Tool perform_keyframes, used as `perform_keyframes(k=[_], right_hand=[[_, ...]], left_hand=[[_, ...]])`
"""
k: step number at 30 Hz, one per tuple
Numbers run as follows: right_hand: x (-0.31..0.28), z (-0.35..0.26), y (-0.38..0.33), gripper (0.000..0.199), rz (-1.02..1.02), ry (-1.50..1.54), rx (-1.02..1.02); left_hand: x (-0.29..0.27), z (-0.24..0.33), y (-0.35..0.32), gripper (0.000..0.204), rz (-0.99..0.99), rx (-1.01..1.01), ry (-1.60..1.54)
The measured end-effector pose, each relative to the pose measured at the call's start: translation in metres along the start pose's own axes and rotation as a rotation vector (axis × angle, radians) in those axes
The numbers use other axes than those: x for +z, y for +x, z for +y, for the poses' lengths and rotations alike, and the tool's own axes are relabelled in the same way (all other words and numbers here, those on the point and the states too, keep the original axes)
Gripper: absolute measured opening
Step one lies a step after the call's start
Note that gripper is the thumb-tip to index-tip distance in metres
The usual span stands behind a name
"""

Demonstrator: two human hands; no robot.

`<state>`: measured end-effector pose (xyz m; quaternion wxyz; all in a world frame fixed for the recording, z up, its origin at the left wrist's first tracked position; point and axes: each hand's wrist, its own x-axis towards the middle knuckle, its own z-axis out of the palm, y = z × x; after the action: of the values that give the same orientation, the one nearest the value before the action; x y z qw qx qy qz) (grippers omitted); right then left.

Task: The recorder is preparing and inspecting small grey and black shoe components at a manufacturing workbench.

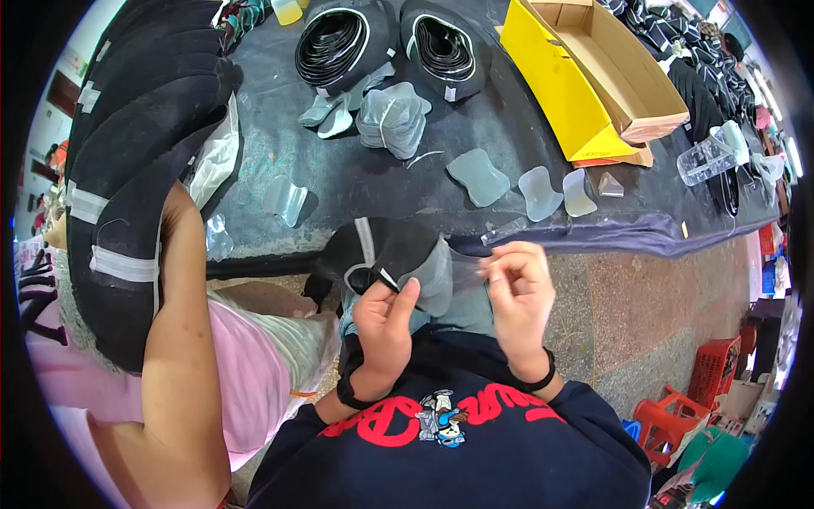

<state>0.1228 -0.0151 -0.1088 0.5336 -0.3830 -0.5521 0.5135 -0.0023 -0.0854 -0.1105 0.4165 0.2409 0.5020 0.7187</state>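
Left hand: the left hand (383, 327) rises from the lower edge, palm toward the wearer, thumb pointing up; thumb and fingers pinch the lower edge of a black fabric piece (381, 248), which sits just above the hand, in front of the table edge.
Black fabric piece: curved, with a white strip down its middle and a translucent grey insert (437, 276) against its right side.
Right hand: the right hand (517, 293) is held upright beside the left, fingers curled inward, fingertips pinching a thin clear film (468, 270) that spans to the insert.
Wrists: a dark band on each.
Table: dark table (381, 182) just beyond the hands.
Loose inserts on table: three translucent grey ones (527, 188) side by side at right, one more (285, 199) at left, and a bundled stack (392, 120) farther back; the count in the stack cannot be told.
Rolls: two black coils (332, 42) (443, 47) of strip at the far edge.
Box: one open cardboard box (623, 72) with a yellow flap at upper right; its inside looks bare from here.
Clear tub: one transparent plastic container (706, 157) on its side near the right edge; contents unclear.
Neighbour: another person's arm (182, 339) at left, in a pink top, beside a tall stack of black pieces (127, 170) banded with white strips.
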Motion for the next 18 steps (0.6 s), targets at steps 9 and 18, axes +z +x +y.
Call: perform_keyframes(k=[9,18], right_hand=[[-0.079,0.020,0.015,0.006,0.287,-0.575,-0.027],[-0.062,0.008,0.010,0.022,-0.129,-0.520,-0.066]], left_hand=[[-0.014,0.025,-0.001,0.031,-0.161,-0.136,-0.447],[-0.012,0.016,-0.002,0.033,-0.082,-0.252,-0.321]])
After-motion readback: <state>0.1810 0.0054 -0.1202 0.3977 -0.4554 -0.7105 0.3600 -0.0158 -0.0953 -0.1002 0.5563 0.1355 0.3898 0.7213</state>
